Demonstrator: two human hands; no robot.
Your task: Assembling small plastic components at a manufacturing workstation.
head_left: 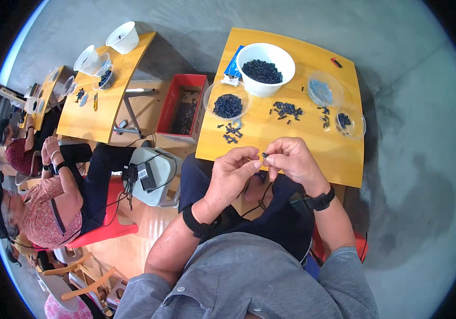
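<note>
Over the table's near edge my two hands meet fingertip to fingertip. My right hand [294,162] pinches a small black cylindrical part [265,155] between thumb and fingers. My left hand [230,178] is closed, thumb against forefinger, just beside that part; whatever it holds is too small to make out. Beyond them on the wooden table [313,154] lies a loose pile of black cylindrical parts [287,110]. Nearer my left hand are scattered black pieces with silvery bits [232,131]. A short row of black pieces [325,117] lies to the right.
A white tub [266,87] of black parts stands at the back, with clear bowls of black parts [228,106], silvery pieces [321,91] and few black parts [344,121] around. A red-handled tool [336,63] lies far right. Left are a red box [182,106], a grey stool [159,186] and seated people.
</note>
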